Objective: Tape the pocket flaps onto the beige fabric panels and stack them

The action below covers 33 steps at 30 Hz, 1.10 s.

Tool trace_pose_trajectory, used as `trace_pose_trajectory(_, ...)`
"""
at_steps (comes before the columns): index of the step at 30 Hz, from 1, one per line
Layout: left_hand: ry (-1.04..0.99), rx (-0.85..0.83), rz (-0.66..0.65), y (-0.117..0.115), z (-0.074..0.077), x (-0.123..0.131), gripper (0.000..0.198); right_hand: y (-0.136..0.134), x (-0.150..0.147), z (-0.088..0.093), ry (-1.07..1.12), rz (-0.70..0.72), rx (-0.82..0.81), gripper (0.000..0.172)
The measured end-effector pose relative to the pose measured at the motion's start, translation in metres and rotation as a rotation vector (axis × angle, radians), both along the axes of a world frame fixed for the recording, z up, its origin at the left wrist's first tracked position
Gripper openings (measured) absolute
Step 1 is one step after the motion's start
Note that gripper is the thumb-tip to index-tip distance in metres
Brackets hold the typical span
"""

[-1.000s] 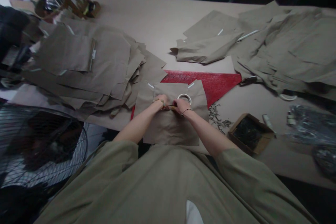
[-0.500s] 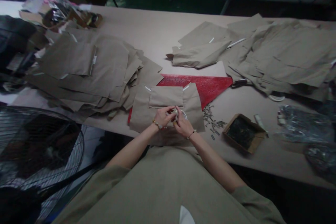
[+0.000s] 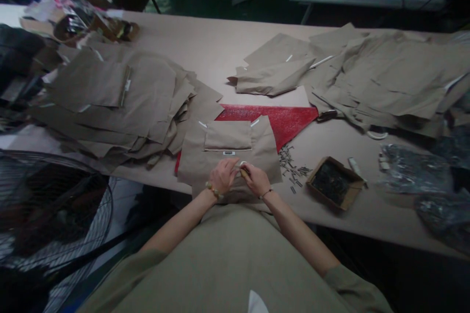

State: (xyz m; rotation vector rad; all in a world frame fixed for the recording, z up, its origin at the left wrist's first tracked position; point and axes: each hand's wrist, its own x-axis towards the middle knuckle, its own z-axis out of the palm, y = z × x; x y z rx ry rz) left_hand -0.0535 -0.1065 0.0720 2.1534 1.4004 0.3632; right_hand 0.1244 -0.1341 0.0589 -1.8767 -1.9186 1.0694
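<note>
While the person is working at the near edge of the table, the left hand (image 3: 221,176) is curling its fingers down over the khaki fabric panel (image 3: 194,168), and I cannot tell whether it is gripping anything. The right hand (image 3: 256,180) is half closed, pinching a small tan item (image 3: 244,173) between thumb and fingers; the item is too small to identify. A white ring (image 3: 243,163) is showing just above the right fingers, mostly hidden. The panel is lying partly on a red textured sheet (image 3: 279,122), right in front of the person. A stitched-looking pocket piece (image 3: 227,136) is sitting flat on the panel, with a small label (image 3: 228,153) just below it. Judging by the layout, this one piece is in hand, while a lot of similar pieces are lying around it: a large pile of khaki panels (image 3: 121,102) is spreading to the left, and another (image 3: 385,78) to the right. Scattered metal clips (image 3: 292,168) are lying beside the panel, near a shallow cardboard box (image 3: 334,183). A clear plastic bag (image 3: 413,168) is sitting further right, and a wire fan guard (image 3: 47,200) is showing at lower left.
</note>
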Motion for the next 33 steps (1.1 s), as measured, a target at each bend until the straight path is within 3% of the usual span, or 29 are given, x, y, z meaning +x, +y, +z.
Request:
trace_pose_trajectory(4,0.058,-0.016,-0.053,-0.003,0.002,0.005,0.022,0.0,-0.004,-0.001,-0.003,-0.035,-0.004,0.026)
trace_pose_trajectory(6,0.069,0.008,-0.077,-0.005,0.003,0.007,0.024,0.003,-0.005,-0.007,0.142,-0.106,-0.058,0.03)
trace_pose_trajectory(8,0.023,0.034,-0.079,-0.004,0.001,0.008,0.025,0.008,-0.002,-0.017,0.352,-0.271,-0.147,0.039)
trace_pose_trajectory(11,-0.088,-0.03,0.102,0.014,-0.011,0.004,0.021,0.016,0.019,-0.03,0.533,-0.602,-0.153,0.051)
trace_pose_trajectory(14,-0.129,-0.262,0.345,0.048,-0.032,-0.003,0.017,0.027,0.059,-0.035,0.447,-0.736,0.035,0.068)
trace_pose_trajectory(17,-0.09,-0.425,0.4,0.08,-0.052,-0.007,0.02,0.043,0.098,-0.036,0.168,-0.702,0.139,0.08)
trace_pose_trajectory(20,0.055,-0.451,0.39,0.096,-0.062,-0.002,0.029,0.06,0.117,-0.037,-0.155,-0.635,0.055,0.067)
trace_pose_trajectory(23,0.223,-0.434,0.393,0.102,-0.063,0.008,0.029,0.072,0.118,-0.041,-0.351,-0.586,-0.108,0.051)
trace_pose_trajectory(28,0.416,-0.419,0.398,0.111,-0.063,0.021,0.035,0.075,0.113,-0.05,-0.434,-0.54,-0.197,0.05)
trace_pose_trajectory(33,0.528,-0.468,0.393,0.12,-0.06,0.01,0.06,0.076,0.111,-0.046,-0.415,-0.457,-0.163,0.03)
